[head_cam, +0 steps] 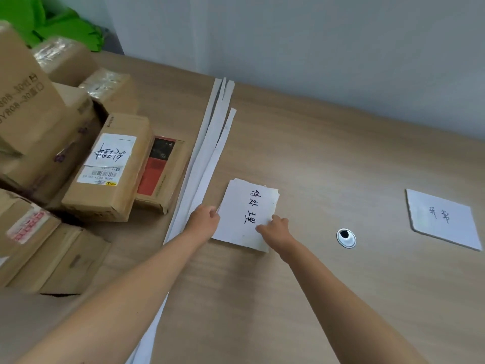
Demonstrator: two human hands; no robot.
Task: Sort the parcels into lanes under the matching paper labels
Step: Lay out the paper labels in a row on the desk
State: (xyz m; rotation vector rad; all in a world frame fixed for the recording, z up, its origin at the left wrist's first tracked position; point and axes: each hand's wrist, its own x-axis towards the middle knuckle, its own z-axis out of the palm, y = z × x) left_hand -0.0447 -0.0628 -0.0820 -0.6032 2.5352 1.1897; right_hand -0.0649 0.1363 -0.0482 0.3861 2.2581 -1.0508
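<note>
Roughly edged, white paper label (236, 222) (black handwritten characters) is pinched by fingers of left hand (203, 219) and right hand (274, 228).

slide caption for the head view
Left hand and right hand hold a handwritten paper label on a desk near parcels

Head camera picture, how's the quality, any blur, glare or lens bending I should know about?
Head view: light soft and even, no hard shadows; cardboard parcels at the left edge blurred, with glare on their clear tape; handwritten label sheet in the middle sharp and readable; wide-angle lens bows the white paper strips.
</note>
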